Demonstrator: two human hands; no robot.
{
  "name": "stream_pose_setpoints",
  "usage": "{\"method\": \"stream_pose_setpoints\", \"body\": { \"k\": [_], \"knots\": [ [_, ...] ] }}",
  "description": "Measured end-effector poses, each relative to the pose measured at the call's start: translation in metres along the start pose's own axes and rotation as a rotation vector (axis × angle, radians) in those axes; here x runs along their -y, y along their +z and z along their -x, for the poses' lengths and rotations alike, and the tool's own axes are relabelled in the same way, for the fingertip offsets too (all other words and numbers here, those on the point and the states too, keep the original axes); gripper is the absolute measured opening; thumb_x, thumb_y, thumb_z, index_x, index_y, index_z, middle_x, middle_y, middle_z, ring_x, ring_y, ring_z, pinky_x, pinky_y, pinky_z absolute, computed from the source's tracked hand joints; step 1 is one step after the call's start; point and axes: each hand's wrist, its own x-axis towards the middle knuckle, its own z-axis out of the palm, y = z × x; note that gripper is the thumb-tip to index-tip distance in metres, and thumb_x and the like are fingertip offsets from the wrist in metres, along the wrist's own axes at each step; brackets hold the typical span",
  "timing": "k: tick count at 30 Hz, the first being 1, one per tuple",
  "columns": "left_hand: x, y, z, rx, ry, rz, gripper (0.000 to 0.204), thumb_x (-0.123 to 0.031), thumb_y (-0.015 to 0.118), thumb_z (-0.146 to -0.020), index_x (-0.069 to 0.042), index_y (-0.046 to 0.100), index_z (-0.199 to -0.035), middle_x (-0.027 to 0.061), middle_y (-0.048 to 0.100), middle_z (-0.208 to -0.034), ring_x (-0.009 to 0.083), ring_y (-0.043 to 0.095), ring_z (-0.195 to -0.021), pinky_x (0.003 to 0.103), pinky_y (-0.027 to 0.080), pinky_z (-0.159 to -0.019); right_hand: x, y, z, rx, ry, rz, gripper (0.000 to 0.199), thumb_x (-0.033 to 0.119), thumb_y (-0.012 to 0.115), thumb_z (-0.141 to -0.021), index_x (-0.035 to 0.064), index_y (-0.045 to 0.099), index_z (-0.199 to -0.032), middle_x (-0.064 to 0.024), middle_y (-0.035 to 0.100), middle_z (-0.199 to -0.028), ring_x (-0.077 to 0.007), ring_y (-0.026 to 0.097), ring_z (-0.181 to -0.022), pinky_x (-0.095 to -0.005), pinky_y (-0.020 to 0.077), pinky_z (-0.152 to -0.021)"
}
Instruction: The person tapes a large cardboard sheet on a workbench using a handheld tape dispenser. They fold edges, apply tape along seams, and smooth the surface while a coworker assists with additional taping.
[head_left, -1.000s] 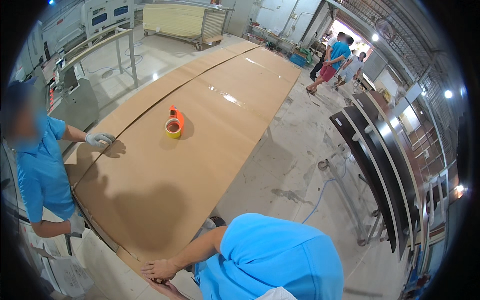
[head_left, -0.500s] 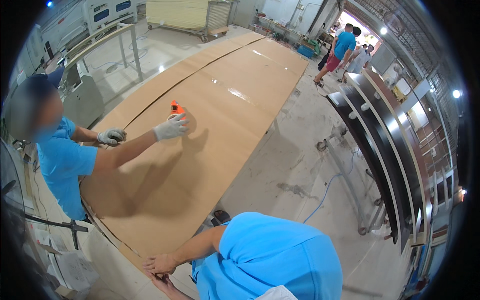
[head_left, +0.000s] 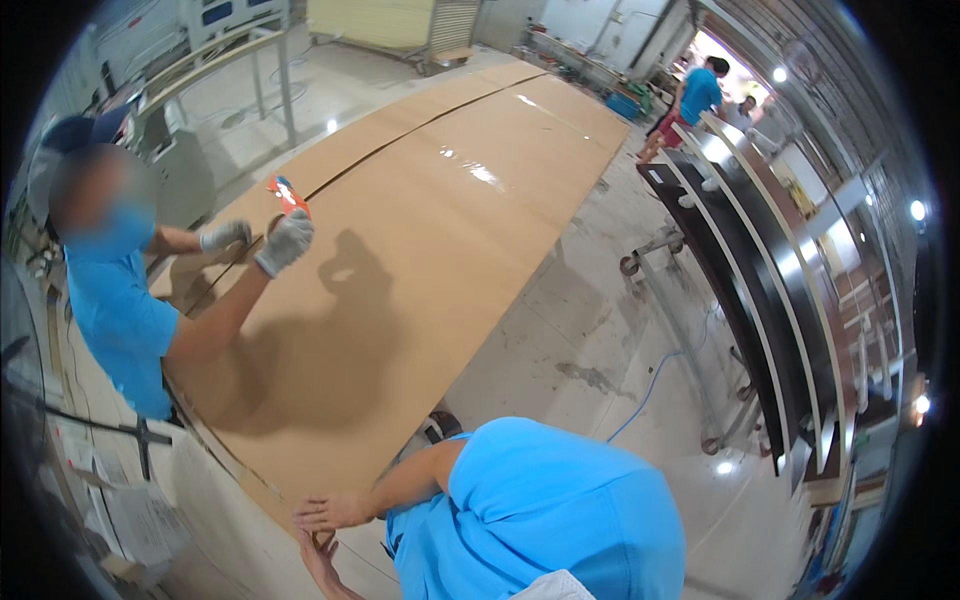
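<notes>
Right hand (head_left: pixel 335 511): fingers outstretched, at near corner of cardboard (head_left: pixel 470 225). Left hand (head_left: pixel 318 562): just beside (cannot tell its grip). Orange tape dispenser (head_left: pixel 289 197): one, held by one gloved co-worker (head_left: pixel 118 310).

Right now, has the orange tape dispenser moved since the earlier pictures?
Yes, the tape dispenser went left toward the long gap in the cardboard; a co-worker's gloved hand now holds it up.

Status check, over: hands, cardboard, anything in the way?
Right hand at near corner of cardboard, left hand close by, grips unclear. Dark gap runs lengthwise. Above cardboard: co-worker's gloved hand, holding orange tool.
</notes>
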Motion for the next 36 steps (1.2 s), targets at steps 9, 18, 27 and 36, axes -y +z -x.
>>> {"method": "stream_pose_setpoints", "body": {
  "k": [9,18,27,36],
  "knots": [
    [0.014,0.019,0.04,-0.131,-0.02,0.132,0.05,-0.046,0.053,-0.105,-0.011,0.06,-0.14,0.0064,0.071,-0.121,0.0158,0.069,-0.102,0.032,0.055,-0.08,0.035,-0.062,0.003,0.362,0.112,-0.235,0.07,0.014,0.061,-0.09,0.0042,0.037,-0.154,-0.0134,0.035,-0.163,-0.0304,0.029,-0.153,-0.0482,0.0255,-0.123],
    [0.03,0.033,0.062,-0.112,0.041,0.237,0.048,-0.045,0.058,-0.104,-0.008,0.06,-0.134,0.0076,0.069,-0.118,0.0172,0.067,-0.1,0.032,0.057,-0.076,0.063,-0.092,0.001,0.453,0.122,-0.054,0.076,0.005,0.058,-0.086,0.0044,0.032,-0.158,-0.0109,0.033,-0.165,-0.0274,0.029,-0.153,-0.0474,0.024,-0.125],
    [0.025,0.035,0.076,-0.102,0.003,0.278,0.052,-0.047,0.059,-0.103,-0.006,0.057,-0.135,0.0074,0.068,-0.117,0.0166,0.066,-0.101,0.032,0.056,-0.077,0.068,-0.09,0.007,0.38,0.073,-0.014,0.076,0.008,0.059,-0.086,0.0019,0.032,-0.157,-0.0122,0.032,-0.165,-0.0278,0.028,-0.154,-0.0476,0.0243,-0.125],
    [0.039,0.064,0.092,-0.249,-0.044,0.232,0.056,-0.047,0.059,-0.102,-0.006,0.052,-0.14,0.0092,0.065,-0.126,0.0189,0.065,-0.111,0.035,0.057,-0.086,0.071,-0.096,0.035,0.31,0.051,-0.092,0.078,0.007,0.06,-0.083,0.001,0.033,-0.156,-0.0139,0.032,-0.164,-0.0294,0.029,-0.153,-0.0478,0.0269,-0.123]
  ]
}}
